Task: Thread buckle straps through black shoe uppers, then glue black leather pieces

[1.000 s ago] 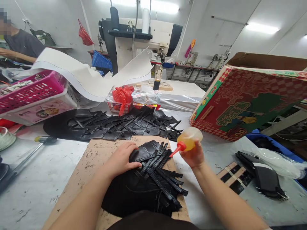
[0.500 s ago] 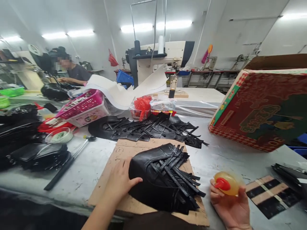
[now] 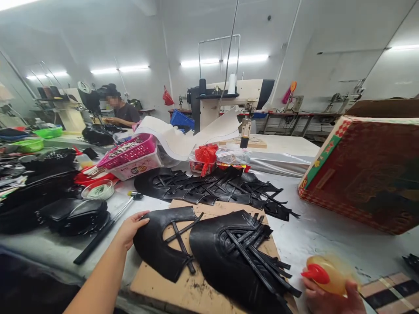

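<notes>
My left hand [image 3: 131, 227] pinches the left edge of a black leather shoe upper [image 3: 149, 244], a curved piece with crossed straps. That piece lies over the left part of a cardboard sheet [image 3: 157, 285]. Right beside it, a pile of similar black uppers [image 3: 212, 257] with loose strap ends rests on the same cardboard. Low at the right, my right hand [image 3: 334, 301] is wrapped round a squeeze bottle [image 3: 335, 272] of yellowish liquid. Its red cap points left, and the bottle is slightly blurred.
Behind the cardboard lies a row of black uppers [image 3: 209, 185]. A hammer [image 3: 104, 229] is at left, near a pink basket [image 3: 134, 152] and a bowl of cord [image 3: 98, 190]. A large red box [image 3: 360, 170] stands at right. A sewing machine [image 3: 225, 104] and a co-worker [image 3: 121, 111] are farther back.
My left hand has moved left from the pile and now holds a single upper apart from it. The bottle stays in my right hand. The whole view has shifted.
</notes>
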`<state>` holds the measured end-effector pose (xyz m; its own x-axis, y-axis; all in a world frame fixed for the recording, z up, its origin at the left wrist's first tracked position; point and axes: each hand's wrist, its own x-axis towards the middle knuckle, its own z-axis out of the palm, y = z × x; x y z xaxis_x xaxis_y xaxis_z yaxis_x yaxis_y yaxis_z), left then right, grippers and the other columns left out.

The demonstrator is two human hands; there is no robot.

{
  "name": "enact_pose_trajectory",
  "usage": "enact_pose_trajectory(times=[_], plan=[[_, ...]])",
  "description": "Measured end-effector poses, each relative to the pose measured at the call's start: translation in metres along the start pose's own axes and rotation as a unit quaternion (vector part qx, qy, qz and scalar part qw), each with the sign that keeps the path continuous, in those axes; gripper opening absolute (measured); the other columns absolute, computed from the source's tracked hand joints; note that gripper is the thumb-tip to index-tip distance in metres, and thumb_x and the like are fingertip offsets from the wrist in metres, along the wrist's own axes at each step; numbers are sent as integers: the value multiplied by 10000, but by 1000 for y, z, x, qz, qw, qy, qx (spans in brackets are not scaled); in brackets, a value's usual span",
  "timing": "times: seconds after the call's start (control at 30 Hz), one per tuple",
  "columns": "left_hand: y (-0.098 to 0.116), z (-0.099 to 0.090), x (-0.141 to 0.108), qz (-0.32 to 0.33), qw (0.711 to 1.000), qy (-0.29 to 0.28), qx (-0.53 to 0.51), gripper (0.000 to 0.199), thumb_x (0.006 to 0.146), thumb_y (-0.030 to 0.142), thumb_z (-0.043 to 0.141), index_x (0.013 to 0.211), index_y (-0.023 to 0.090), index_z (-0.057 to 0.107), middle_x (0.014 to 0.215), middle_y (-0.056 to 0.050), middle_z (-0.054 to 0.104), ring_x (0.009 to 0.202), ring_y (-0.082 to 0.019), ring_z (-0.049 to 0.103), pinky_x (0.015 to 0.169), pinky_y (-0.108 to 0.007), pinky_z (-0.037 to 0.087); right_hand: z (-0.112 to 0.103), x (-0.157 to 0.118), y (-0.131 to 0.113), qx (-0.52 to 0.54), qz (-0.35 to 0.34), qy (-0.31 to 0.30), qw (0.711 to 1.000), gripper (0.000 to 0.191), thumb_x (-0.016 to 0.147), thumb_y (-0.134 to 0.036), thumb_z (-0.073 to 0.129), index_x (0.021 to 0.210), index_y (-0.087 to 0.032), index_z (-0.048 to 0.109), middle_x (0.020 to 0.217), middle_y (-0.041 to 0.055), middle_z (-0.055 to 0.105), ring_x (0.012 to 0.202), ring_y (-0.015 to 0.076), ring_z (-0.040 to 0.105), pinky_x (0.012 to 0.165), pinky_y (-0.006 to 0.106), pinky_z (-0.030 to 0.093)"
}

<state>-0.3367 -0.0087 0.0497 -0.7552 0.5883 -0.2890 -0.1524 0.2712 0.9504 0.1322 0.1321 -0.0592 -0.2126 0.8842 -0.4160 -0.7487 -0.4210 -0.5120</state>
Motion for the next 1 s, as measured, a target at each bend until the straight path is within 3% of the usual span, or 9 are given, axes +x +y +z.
enact_pose_trajectory(times=[0.13, 0.23, 0.33, 0.4, 0.53, 0.63, 0.77, 0.87, 1.0], plan=[[-2, -6, 18, 6, 998, 25, 58, 406, 472, 223, 726, 859, 164, 616, 694, -41, 682, 684, -237, 657, 647, -350, 528, 4, -5, -2, -5, -2, -8, 1000, 606, 456, -509, 839, 983, -300, 625, 908, 2, 662, 538, 100, 494, 445, 241, 475], [2, -8, 25, 40, 987, 73, 134, 358, 513, 234, 707, 853, 169, 616, 896, -95, 672, 989, -320, 600, 880, -440, 460, 8, -6, -2, 11, -19, 0, 1000, 626, 434, -492, 850, 975, -275, 624, 848, -2, 657, 502, 83, 469, 429, 225, 458], [9, 17, 20, 111, 965, 109, 211, 357, 584, 277, 679, 922, 195, 601, 1168, -111, 571, 1242, -338, 397, 1055, -465, 279, 11, -4, 0, 25, -32, 1, 999, 602, 444, -507, 838, 941, -242, 627, 774, 1, 645, 476, 73, 446, 408, 205, 433], [11, 55, 5, 200, 930, 59, 302, 324, 678, 330, 613, 974, 200, 594, 1168, -107, 572, 1182, -314, 457, 1034, -461, 309, 12, -3, -1, 16, -25, -26, 999, 566, 468, -519, 828, 912, -233, 625, 735, -12, 633, 483, 69, 452, 426, 197, 437], [8, 149, -50, 367, 786, -217, 448, 235, 766, 307, 563, 963, 191, 617, 1056, -92, 639, 1032, -278, 562, 933, -424, 413, 16, -3, -4, 6, -5, -76, 997, 526, 487, -521, 827, 888, -246, 627, 736, -38, 634, 493, 56, 467, 457, 181, 455], [7, 192, -91, 419, 697, -316, 489, 136, 767, 254, 595, 885, 192, 622, 902, -66, 651, 894, -261, 594, 798, -381, 464, 21, -5, -5, 43, -1, -67, 997, 511, 472, -483, 846, 875, -246, 640, 724, -44, 640, 474, 52, 470, 441, 171, 462], [15, 206, -122, 412, 651, -423, 478, 114, 767, 224, 614, 880, 216, 601, 864, -16, 655, 812, -208, 608, 704, -301, 463, 25, -3, -6, 68, 5, -75, 995, 483, 492, -483, 836, 860, -238, 641, 703, -50, 637, 461, 56, 472, 431, 175, 477], [22, 208, -130, 426, 635, -426, 484, 110, 786, 224, 585, 895, 218, 599, 884, -28, 658, 840, -220, 611, 728, -318, 465, 25, 3, -9, 101, 30, -101, 989, 489, 518, -512, 815, 854, -204, 638, 651, -47, 613, 453, 46, 469, 440, 152, 475], [18, 212, -131, 422, 651, -424, 467, 130, 787, 238, 557, 910, 233, 600, 898, -31, 671, 840, -214, 628, 739, -314, 492, 23, 11, -9, 162, 111, -105, 975, 501, 488, -505, 826, 773, -143, 630, 609, -36, 589, 452, 22, 495, 461, 106, 453]])
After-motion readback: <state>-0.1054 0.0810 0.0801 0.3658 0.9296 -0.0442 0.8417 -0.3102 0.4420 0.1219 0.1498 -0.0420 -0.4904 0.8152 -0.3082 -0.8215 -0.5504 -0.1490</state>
